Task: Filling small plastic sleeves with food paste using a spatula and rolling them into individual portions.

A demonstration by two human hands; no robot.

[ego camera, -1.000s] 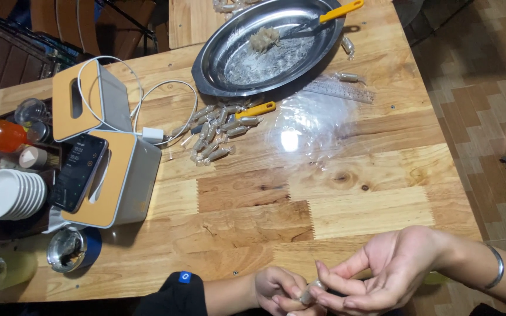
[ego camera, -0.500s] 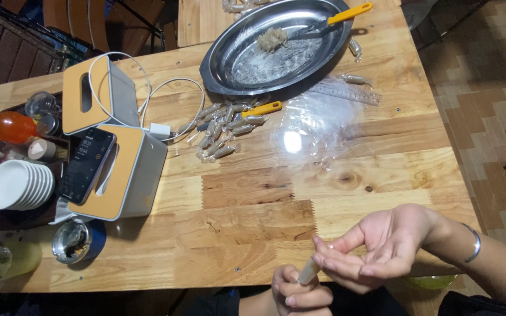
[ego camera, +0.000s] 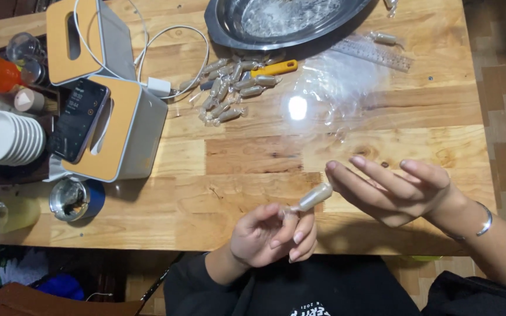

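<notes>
My left hand [ego camera: 272, 234] pinches the twisted end of a small plastic-wrapped roll [ego camera: 313, 198] over the near table edge. My right hand [ego camera: 395, 187], with a silver bangle on the wrist, is spread open beside it, fingertips close to the roll's other end. Farther back, several similar wrapped rolls [ego camera: 228, 90] lie in a pile with a yellow-handled tool [ego camera: 274, 68] next to them. A clear plastic sheet [ego camera: 335, 93] lies on the wood below a large metal tray [ego camera: 276, 26].
At left stand two white-and-tan boxes [ego camera: 118, 126], one with a phone [ego camera: 79, 120] on it, plus a charger cable [ego camera: 159, 86]. A stack of white bowls [ego camera: 4, 137], bottles and a small tin [ego camera: 70, 199] sit at the far left.
My view moved closer to the table. My left hand came up with the wrapped roll, and my right hand opened and drew away from it.
</notes>
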